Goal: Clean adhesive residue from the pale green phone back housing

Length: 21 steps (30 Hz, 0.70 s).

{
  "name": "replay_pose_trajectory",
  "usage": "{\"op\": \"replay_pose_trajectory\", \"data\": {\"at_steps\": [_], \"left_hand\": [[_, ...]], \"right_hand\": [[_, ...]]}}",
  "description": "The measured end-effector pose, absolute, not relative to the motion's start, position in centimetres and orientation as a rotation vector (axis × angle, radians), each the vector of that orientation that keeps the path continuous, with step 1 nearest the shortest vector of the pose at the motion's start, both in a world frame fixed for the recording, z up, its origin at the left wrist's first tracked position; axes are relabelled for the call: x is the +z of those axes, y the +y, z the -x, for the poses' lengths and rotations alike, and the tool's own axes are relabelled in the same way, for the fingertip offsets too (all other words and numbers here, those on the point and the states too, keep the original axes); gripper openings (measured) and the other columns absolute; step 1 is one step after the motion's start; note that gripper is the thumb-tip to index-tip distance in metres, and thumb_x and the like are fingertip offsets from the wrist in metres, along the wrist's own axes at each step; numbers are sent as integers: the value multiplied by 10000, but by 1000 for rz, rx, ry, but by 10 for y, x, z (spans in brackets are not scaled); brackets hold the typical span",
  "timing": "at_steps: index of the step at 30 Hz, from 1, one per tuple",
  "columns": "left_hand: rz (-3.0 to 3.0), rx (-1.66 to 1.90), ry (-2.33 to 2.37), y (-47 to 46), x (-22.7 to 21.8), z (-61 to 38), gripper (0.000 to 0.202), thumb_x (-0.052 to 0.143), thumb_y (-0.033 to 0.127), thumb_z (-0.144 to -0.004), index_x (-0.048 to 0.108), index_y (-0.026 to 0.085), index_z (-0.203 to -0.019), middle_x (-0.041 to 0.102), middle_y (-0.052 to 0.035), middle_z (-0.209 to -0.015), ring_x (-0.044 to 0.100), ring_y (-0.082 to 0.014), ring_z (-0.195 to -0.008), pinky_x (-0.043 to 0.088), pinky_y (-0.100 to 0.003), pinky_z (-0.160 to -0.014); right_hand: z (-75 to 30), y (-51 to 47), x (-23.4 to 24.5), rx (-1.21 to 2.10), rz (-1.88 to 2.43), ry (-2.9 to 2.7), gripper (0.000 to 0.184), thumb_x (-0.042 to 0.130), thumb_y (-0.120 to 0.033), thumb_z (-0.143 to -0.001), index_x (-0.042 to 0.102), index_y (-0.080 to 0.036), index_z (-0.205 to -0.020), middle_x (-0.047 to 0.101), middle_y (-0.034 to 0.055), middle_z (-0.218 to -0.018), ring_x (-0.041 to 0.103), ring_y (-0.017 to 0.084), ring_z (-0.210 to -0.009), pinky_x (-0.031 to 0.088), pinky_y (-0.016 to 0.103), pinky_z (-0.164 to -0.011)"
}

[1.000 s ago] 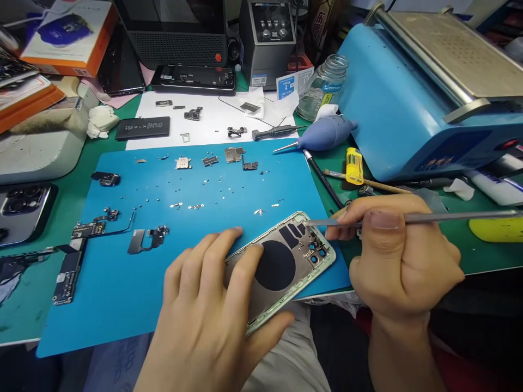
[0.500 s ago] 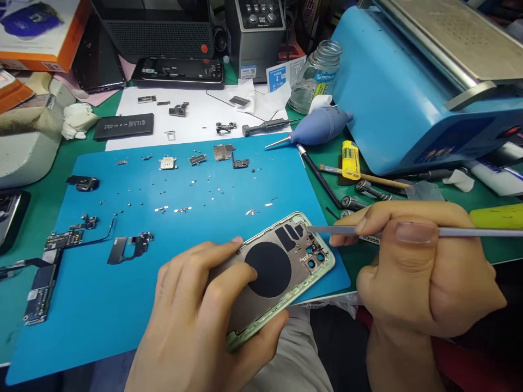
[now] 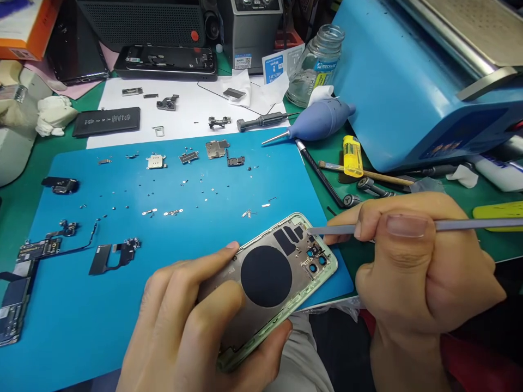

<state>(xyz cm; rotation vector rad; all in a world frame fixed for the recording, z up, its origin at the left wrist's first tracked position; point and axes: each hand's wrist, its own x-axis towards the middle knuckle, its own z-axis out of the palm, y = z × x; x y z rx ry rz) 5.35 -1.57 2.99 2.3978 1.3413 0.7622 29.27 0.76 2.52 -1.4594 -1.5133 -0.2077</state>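
Observation:
My left hand grips a stripped green phone housing at the near edge of the blue mat, fingers over its inside and thumb under its lower rim. The housing shows a black round pad and camera openings at its top right corner. My right hand is closed on a thin grey metal spudger, whose tip touches the housing's upper right corner beside the camera openings.
Several small screws and metal shields lie across the mat, with a logic board and flex parts at left. Behind are a battery, screwdriver, dust blower, glass bottle and a blue machine.
The view has shifted left and down. My left hand has drawn the housing slightly nearer and tilted it. The spudger tip stays at the housing's top corner.

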Motion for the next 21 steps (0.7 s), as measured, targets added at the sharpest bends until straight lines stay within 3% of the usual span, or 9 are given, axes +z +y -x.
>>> {"op": "replay_pose_trajectory", "data": {"at_steps": [7,13,17,21], "left_hand": [[-2404,743,1362,-17,31,-54,330,748,432,-1073,578,309,-1328,665,-64,-1497,618,-271,-1250,462,-422,-939],[-2423,719,1375,-14,32,-50,353,739,477,-1096,573,327,-1369,712,-56,-1437,642,-255,-1267,509,-394,-888],[-2251,784,1414,-20,36,-54,273,701,547,-1138,606,365,-1318,740,-1,-1469,675,-212,-1340,546,-360,-999],[-1814,947,1424,-32,53,-59,357,624,705,-1152,676,450,-1396,738,37,-1528,663,-223,-1486,551,-347,-1164]], "right_hand": [[-296,6,26,-216,1482,-1560,474,532,-417,-1270,676,-205,-872,661,-63,-822,714,38,-732,551,230,-713],[-295,9,25,-150,1393,-1501,406,586,-344,-1236,702,-197,-876,660,-27,-815,730,106,-719,578,264,-676],[-299,19,27,-91,1096,-1076,365,574,-306,-1212,640,-184,-874,505,-32,-784,665,119,-571,548,261,-487],[-306,22,36,1,1101,-775,464,484,-415,-1236,581,-191,-841,502,-17,-818,671,126,-551,544,253,-453]]}}
